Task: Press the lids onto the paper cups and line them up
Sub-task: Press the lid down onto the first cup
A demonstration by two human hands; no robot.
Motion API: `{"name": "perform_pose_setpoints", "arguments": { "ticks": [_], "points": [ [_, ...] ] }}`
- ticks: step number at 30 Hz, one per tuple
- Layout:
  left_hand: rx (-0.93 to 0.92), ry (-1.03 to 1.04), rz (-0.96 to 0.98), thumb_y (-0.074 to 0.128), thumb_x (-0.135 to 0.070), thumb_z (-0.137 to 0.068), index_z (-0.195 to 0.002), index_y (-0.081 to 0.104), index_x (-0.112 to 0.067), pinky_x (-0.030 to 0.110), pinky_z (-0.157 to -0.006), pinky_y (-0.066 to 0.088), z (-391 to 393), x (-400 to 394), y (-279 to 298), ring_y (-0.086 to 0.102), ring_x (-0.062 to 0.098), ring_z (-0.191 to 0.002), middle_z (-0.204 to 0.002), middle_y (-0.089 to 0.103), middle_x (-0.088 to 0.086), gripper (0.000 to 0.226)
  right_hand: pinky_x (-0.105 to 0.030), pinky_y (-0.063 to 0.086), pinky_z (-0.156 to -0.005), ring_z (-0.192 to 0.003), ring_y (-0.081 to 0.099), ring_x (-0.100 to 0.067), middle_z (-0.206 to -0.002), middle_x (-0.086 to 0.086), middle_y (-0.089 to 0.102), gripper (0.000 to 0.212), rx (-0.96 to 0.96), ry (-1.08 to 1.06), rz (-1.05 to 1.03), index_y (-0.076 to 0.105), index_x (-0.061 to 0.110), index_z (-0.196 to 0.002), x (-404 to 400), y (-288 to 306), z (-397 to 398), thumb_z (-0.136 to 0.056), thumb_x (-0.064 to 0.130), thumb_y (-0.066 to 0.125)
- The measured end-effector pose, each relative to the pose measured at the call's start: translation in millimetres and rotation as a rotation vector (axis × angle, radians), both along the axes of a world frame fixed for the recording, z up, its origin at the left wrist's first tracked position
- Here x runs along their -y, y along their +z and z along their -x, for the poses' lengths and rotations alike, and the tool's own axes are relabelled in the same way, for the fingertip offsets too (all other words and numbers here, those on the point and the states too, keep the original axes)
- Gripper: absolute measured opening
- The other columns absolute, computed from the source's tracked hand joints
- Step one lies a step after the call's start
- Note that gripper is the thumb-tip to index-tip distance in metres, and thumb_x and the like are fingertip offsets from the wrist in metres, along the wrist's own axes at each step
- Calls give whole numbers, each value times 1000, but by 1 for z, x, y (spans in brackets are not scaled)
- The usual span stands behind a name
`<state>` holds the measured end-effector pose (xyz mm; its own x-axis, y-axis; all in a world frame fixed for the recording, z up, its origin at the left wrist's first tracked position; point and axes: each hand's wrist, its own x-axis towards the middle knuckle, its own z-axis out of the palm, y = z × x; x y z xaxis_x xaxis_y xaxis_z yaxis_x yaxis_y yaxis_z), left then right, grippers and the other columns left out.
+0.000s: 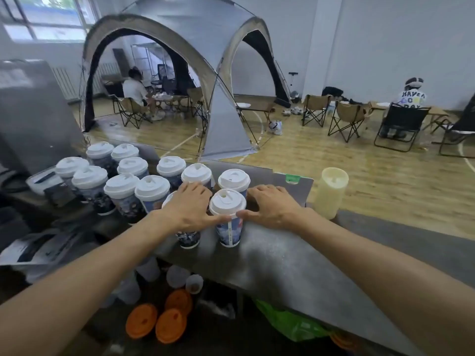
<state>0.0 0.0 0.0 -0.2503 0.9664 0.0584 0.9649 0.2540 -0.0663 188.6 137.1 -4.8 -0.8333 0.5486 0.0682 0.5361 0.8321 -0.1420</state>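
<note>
- Left hand (189, 204) lies flat, fingers straight, over one lidded paper cup (189, 237), thumb touching the nearest cup (228, 219)
- Right hand (272, 206) spread open, thumb against that nearest cup
- Other lidded cups (120, 186) clustered left on the grey counter (282, 263)

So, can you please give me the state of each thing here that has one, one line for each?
Nearest cup: upright, white lid on, a thumb at each side.
Cup under left hand: upright, top covered by the hand.
Other cups: upright, lidded, grouped closely.
Left hand: fingers straight, resting on a cup.
Right hand: fingers spread on the counter.
Orange lids: lying loose below the counter.
</note>
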Motion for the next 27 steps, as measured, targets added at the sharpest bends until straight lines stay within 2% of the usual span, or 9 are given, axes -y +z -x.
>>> {"name": "perform_pose_setpoints", "arguments": {
  "ticks": [3, 8, 12, 14, 18, 21, 23, 25, 27],
  "points": [
    [-27, -44, 30, 30, -95, -73, -115, 57, -18, 43, -112, 31, -2, -2, -3, 45, 25, -123, -128, 59, 4, 92, -50, 39, -109, -123, 54, -28, -138, -3, 60, 76, 33, 17, 17, 56, 25, -130, 3, -2, 5, -82, 83, 47],
    [26, -122, -58, 44, -83, -81, -109, 59, -18, 38, -102, 34, -1, -6, -5, 47, 23, -117, -120, 62, 4, 72, -44, 49, -94, -101, 61, -22, -121, 0, 68, 74, -8, 27, 59, 66, 25, -118, 4, -2, 1, -79, 85, 49],
    [83, -221, -86, 37, -88, -78, -120, 58, -21, 39, -99, 38, -16, -20, -4, 50, 23, -113, -121, 62, 3, 82, -38, 48, -82, -88, 60, -19, -102, 4, 69, 68, -40, -8, 59, 69, 25, -103, 2, 6, -27, -78, 85, 51],
    [74, -275, -90, 33, -90, -76, -125, 56, -20, 41, -100, 37, -36, -37, -2, 50, 24, -116, -125, 60, 5, 88, -40, 48, -85, -92, 60, -20, -102, 5, 68, 67, -57, -58, 40, 69, 25, -101, -3, 12, -55, -78, 85, 50],
    [180, -421, -65, 49, -79, -84, -124, 55, -22, 40, -99, 36, -97, -86, -1, 48, 22, -115, -124, 60, 2, 70, -41, 50, -87, -98, 62, -21, -109, 5, 70, 73, -61, -250, 57, 66, 29, -109, -21, 13, -130, -73, 89, 47],
    [193, -518, -33, 47, -79, -85, -125, 53, -21, 40, -98, 35, -157, -122, -4, 47, 22, -115, -125, 57, 2, 71, -42, 51, -91, -106, 63, -19, -118, 10, 70, 79, -71, -373, 79, 64, 35, -121, -31, 12, -193, -70, 93, 46],
    [237, -573, -5, 50, -76, -86, -127, 51, -19, 40, -99, 34, -196, -143, -4, 46, 23, -116, -123, 55, 3, 70, -41, 51, -94, -112, 63, -17, -123, 12, 70, 72, -93, -417, 83, 62, 40, -128, -32, 19, -234, -74, 86, 53],
    [301, -592, 53, 49, -82, -80, -125, 53, -23, 40, -97, 37, -231, -165, -5, 49, 23, -113, -118, 57, 0, 74, -40, 51, -93, -109, 64, -15, -120, 13, 71, 65, -114, -475, 82, 64, 41, -125, -33, 25, -270, -74, 82, 59],
    [352, -605, 80, 45, -93, -68, -120, 56, -33, 39, -93, 43, -258, -186, -8, 55, 22, -110, -114, 61, -7, 81, -39, 52, -89, -101, 63, -16, -110, 12, 71, 67, -106, -558, 86, 68, 36, -110, -37, 29, -299, -67, 86, 61]
  ]
}}
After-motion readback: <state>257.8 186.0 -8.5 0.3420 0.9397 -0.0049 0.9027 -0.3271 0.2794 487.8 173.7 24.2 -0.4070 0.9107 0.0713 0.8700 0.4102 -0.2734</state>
